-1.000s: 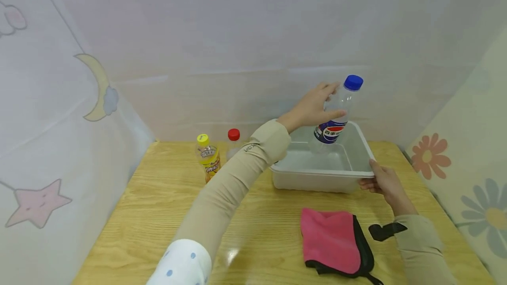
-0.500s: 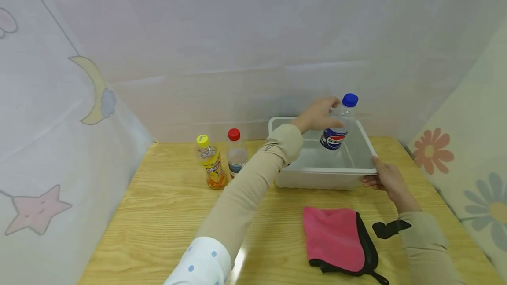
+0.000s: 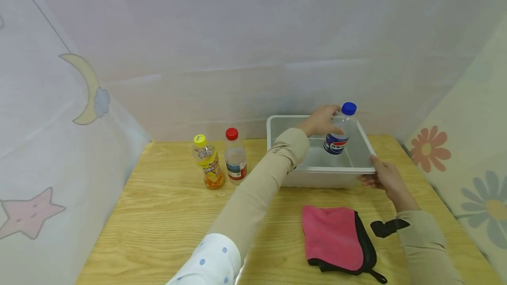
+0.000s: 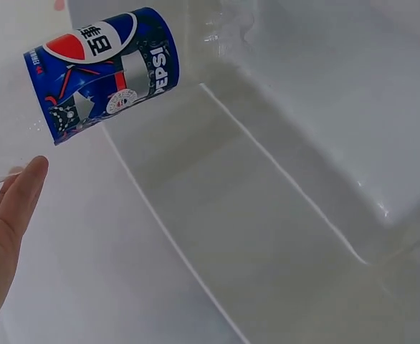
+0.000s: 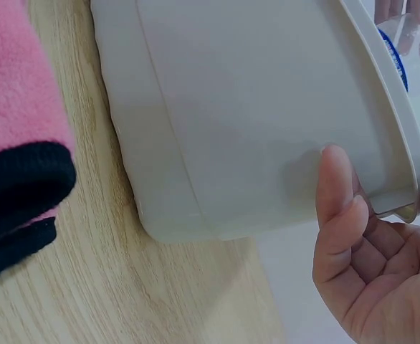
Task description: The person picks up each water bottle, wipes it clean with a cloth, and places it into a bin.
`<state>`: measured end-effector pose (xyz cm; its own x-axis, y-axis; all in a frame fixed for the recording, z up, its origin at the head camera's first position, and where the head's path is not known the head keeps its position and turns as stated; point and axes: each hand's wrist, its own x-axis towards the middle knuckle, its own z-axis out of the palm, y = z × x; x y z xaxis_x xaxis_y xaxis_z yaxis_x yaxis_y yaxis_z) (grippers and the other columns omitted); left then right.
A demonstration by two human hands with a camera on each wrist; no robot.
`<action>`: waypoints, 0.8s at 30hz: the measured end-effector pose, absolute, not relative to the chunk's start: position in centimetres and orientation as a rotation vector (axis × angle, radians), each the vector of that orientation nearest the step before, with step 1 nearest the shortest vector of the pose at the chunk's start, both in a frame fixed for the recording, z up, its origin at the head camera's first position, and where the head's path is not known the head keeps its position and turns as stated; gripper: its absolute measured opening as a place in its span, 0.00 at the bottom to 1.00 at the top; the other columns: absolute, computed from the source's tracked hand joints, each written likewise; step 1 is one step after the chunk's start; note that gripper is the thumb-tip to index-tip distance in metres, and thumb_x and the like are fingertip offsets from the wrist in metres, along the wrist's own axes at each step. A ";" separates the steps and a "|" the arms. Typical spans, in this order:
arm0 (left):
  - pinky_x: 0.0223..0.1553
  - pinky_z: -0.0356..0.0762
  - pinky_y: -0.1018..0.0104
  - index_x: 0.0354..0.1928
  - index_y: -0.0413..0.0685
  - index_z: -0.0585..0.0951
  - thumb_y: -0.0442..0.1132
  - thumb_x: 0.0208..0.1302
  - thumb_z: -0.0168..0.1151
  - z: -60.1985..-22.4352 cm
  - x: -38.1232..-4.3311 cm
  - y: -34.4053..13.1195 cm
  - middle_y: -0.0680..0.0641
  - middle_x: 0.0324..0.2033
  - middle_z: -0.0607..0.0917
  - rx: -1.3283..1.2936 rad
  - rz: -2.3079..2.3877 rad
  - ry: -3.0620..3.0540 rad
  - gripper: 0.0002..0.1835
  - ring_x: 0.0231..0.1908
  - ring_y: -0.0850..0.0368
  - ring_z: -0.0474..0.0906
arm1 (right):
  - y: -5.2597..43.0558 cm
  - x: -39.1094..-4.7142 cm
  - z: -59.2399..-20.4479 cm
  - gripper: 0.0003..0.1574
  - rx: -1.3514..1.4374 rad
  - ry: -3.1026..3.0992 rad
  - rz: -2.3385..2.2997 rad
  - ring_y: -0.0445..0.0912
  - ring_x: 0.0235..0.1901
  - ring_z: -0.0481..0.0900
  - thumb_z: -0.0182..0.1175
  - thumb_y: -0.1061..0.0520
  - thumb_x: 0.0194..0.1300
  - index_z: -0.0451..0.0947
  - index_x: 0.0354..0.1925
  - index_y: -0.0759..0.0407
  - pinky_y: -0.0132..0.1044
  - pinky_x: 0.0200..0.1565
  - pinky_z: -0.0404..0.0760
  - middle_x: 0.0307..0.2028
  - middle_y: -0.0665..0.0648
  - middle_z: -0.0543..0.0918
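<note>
My left hand (image 3: 321,121) grips a clear plastic Pepsi bottle (image 3: 336,143) with a blue cap around its upper part. The bottle stands slightly tilted, its lower half inside the white plastic tub (image 3: 328,170). In the left wrist view, the bottle's blue label (image 4: 106,75) faces the camera above the tub's inner wall; the cap is out of sight there. At the tub's front right corner my right hand (image 3: 390,182) holds the rim. Seen from the right wrist, the fingers (image 5: 335,179) lie under the lip against the outer wall; most of the thumb is cut off.
Left of the tub stand a yellow-capped bottle (image 3: 210,166) with orange contents and a red-capped bottle (image 3: 235,162). A folded pink cloth (image 3: 332,239) with black edging lies in front of the tub on the wooden table (image 3: 158,223). Printed curtains (image 3: 237,34) enclose the table.
My left hand has lowered the Pepsi bottle into the tub, moving it down and a little right. The red-capped bottle is now less covered by my sleeve. The right hand keeps its hold.
</note>
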<state>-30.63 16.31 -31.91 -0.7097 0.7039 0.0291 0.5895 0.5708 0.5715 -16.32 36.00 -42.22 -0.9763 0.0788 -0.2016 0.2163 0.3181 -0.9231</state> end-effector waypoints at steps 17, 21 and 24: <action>0.54 0.65 0.78 0.65 0.46 0.63 0.49 0.52 0.69 -33.6 -30.0 18.5 0.51 0.59 0.72 1.062 0.747 2.611 0.40 0.57 0.62 0.68 | 36.3 -15.9 -42.0 0.49 0.288 2.452 -1.732 0.38 0.20 0.81 0.31 0.35 0.70 0.59 0.53 0.85 0.32 0.23 0.79 0.19 0.44 0.82; 0.54 0.64 0.79 0.65 0.48 0.64 0.50 0.51 0.69 -33.9 -29.7 19.0 0.54 0.59 0.72 1.062 0.648 2.632 0.40 0.57 0.64 0.67 | 36.1 -15.8 -41.9 0.50 0.293 2.439 -1.738 0.38 0.20 0.81 0.31 0.35 0.70 0.58 0.54 0.85 0.32 0.24 0.80 0.19 0.44 0.82; 0.53 0.64 0.80 0.63 0.49 0.66 0.51 0.50 0.70 -34.0 -29.4 19.1 0.54 0.58 0.72 1.050 0.592 2.653 0.39 0.56 0.65 0.68 | 36.0 -15.7 -41.9 0.49 0.293 2.435 -1.741 0.38 0.20 0.81 0.32 0.36 0.70 0.58 0.54 0.85 0.32 0.24 0.80 0.19 0.44 0.82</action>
<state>-29.41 19.10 -33.98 -0.7179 0.6935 -0.0610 0.6017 0.6621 0.4468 -15.72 36.01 -41.94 -0.9722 0.0801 -0.2202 0.2343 0.3139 -0.9201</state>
